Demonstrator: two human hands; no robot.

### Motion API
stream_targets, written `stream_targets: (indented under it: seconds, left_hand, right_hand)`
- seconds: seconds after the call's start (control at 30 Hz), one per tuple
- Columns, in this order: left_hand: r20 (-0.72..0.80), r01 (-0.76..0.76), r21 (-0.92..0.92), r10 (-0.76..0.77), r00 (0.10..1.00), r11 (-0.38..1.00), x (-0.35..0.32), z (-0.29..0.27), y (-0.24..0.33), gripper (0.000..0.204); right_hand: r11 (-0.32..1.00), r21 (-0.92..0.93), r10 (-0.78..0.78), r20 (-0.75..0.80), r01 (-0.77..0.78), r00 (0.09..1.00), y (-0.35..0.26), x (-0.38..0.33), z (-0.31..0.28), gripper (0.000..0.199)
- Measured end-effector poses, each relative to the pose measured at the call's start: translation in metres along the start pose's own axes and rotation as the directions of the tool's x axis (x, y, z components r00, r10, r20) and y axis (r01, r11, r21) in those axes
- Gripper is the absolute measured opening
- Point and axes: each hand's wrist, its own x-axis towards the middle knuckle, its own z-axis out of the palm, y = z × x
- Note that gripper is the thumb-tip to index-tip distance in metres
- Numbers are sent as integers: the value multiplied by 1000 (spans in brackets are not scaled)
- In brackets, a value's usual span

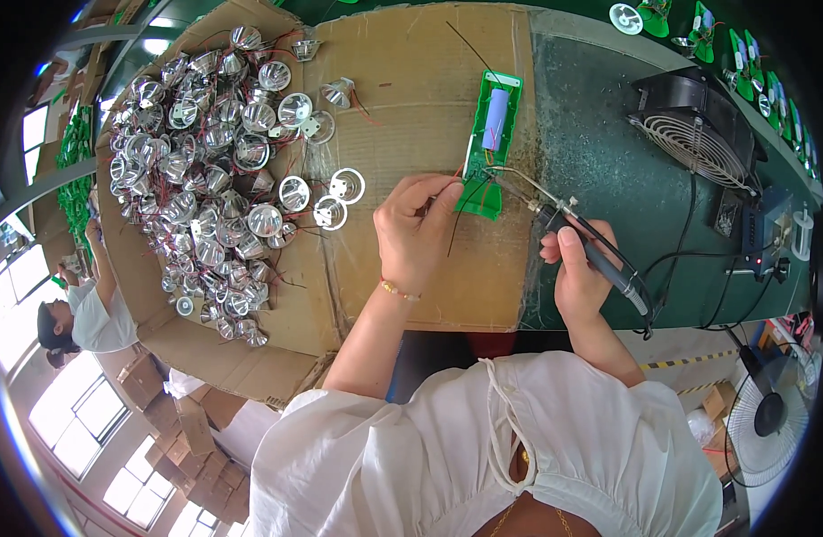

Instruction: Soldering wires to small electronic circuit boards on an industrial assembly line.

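An open green plastic lamp housing lies on the cardboard in front of me, with a purple cylindrical battery cell and thin wires inside. My left hand is at the housing's left edge, thumb and forefinger pinched on a thin wire that is mostly hidden by the fingers. A black wire hangs down beside the fingertips. In my right hand is a soldering iron, held like a pen. Its tip and a thin curved metal tube reach the wires at the lower part of the housing.
A cardboard box full of shiny reflector cups with wires stands at left; a few cups lie beside it. A black fan, soldering station and cables are at right. More green housings line the far right edge. A co-worker is far left.
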Motion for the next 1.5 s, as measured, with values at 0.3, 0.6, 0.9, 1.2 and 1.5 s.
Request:
stream_targets:
  seconds: [0.3,0.6,0.9,1.2,1.5]
  left_hand:
    - [158,-99,136,77,984,986,3,0,7,10]
    - [161,-109,146,85,983,983,4,0,7,8]
    - [177,-131,158,103,979,979,6,0,7,8]
    - [214,-218,198,175,961,956,9,-1,2,10]
    - [188,-138,145,109,976,980,9,0,6,8]
  right_hand:
    - [999,-33,18,-4,-18,1000,0,-3,-4,16]
    - [994,-109,6,22,-3,1000,-2,-3,-1,14]
    - [1000,-11,-11,-44,11,999,-8,-2,-7,17]
    - [999,-32,33,4,-33,999,-4,-1,-2,15]
    - [993,-120,10,8,-9,1000,-4,-2,0,15]
